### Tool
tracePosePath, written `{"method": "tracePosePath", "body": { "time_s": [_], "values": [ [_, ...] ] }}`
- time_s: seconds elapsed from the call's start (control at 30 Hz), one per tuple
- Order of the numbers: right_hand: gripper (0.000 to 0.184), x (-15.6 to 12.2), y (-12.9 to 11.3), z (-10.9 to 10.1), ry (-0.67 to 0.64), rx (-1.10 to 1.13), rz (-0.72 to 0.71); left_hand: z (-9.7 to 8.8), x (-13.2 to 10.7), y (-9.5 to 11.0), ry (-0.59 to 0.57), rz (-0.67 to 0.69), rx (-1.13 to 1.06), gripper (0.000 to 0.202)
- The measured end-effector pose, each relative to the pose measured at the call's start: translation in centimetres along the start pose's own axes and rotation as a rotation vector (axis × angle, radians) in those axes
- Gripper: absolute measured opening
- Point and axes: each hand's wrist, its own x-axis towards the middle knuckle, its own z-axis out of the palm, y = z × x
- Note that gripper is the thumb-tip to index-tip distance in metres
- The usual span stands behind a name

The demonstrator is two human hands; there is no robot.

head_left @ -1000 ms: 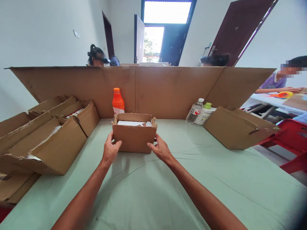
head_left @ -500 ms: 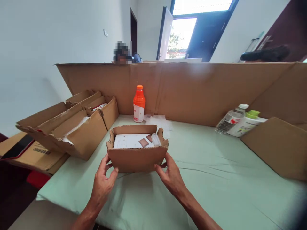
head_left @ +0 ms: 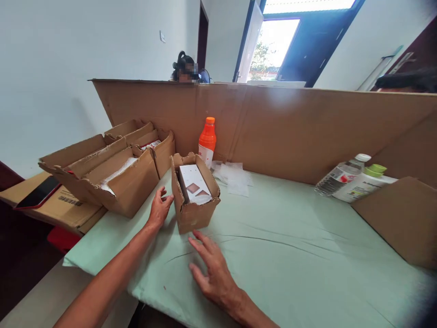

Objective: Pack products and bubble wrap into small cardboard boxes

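Note:
A small open-topped cardboard box (head_left: 195, 217) stands on the green cloth with its narrow end toward me. Inside it lies a white carton (head_left: 190, 175) with brown diamond shapes, and some clear plastic wrap at the near end. My left hand (head_left: 161, 208) is beside the box's left wall, fingers loosely apart and holding nothing; whether a fingertip touches the cardboard I cannot tell. Just in front of the near end, my right hand (head_left: 212, 269) hovers with its fingers spread and nothing in them.
Larger cardboard trays (head_left: 136, 182) with packed items stand at left, beside a phone (head_left: 39, 191). An orange bottle (head_left: 208, 139) and thin white sheets (head_left: 235, 177) lie behind the box. At right are a clear bottle (head_left: 341, 175), a white bottle (head_left: 358, 184) and a cardboard panel (head_left: 399, 218).
The small box has turned from lying crosswise to pointing away from me and shifted slightly left. My right hand has let go and drawn back; my left hand has moved forward along its side.

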Motion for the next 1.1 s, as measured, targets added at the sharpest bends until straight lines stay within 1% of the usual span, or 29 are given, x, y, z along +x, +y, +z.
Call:
{"method": "tracePosePath", "body": {
  "time_s": [0.03,0.07,0.1,0.17,0.2,0.27,0.33,0.4,0.5,0.6,0.7,0.77,0.83,0.9,1.0,1.1],
  "values": [
    [0.057,0.2,0.8,-0.7,0.047,-0.009,0.025,-0.6,-0.8,-0.3,-0.033,0.006,0.000,0.058],
    [0.049,0.5,1.8,-1.5,0.101,-0.020,0.065,-1.2,-1.9,-0.6,-0.065,0.019,0.004,0.055],
    [0.046,0.9,2.8,-2.4,0.148,-0.030,0.113,-1.9,-3.0,-1.0,-0.100,0.037,0.015,0.053],
    [0.051,2.0,4.9,-3.7,0.181,-0.037,0.206,-2.8,-5.2,-1.7,-0.182,0.077,0.047,0.053],
    [0.056,2.8,5.7,-4.1,0.171,-0.035,0.240,-3.1,-6.0,-1.9,-0.228,0.099,0.062,0.056],
    [0.065,4.7,6.9,-4.0,0.114,-0.016,0.273,-3.0,-6.9,-2.3,-0.312,0.138,0.073,0.066],
    [0.063,6.8,7.4,-3.1,0.039,0.021,0.282,-2.4,-6.9,-2.3,-0.356,0.161,0.058,0.071],
    [0.057,8.9,7.5,-1.8,-0.013,0.054,0.304,-1.6,-6.1,-2.2,-0.357,0.171,0.040,0.069],
    [0.057,11.9,7.2,-0.2,-0.006,0.029,0.348,-0.7,-3.7,-2.1,-0.299,0.165,-0.004,0.057],
    [0.061,15.0,7.0,1.1,0.012,-0.067,0.388,-0.1,-0.4,-2.9,-0.199,0.125,-0.024,0.050],
    [0.065,18.2,7.2,2.4,0.027,-0.163,0.418,0.1,3.0,-4.2,-0.063,0.070,-0.007,0.053],
    [0.065,20.3,7.5,3.4,0.053,-0.230,0.418,0.0,4.5,-5.1,0.013,0.048,-0.002,0.055],
    [0.063,22.2,7.9,4.2,0.070,-0.279,0.412,-0.1,5.1,-5.9,0.053,0.048,-0.001,0.054],
    [0.061,24.0,8.4,4.9,0.070,-0.298,0.410,0.0,5.0,-6.4,0.060,0.064,0.006,0.055],
    [0.060,26.1,9.0,5.7,0.071,-0.316,0.415,0.3,4.3,-6.8,0.037,0.096,0.036,0.058],
    [0.060,27.7,9.8,6.2,0.080,-0.339,0.425,0.5,4.0,-6.7,0.008,0.114,0.079,0.062]
  ]
}}
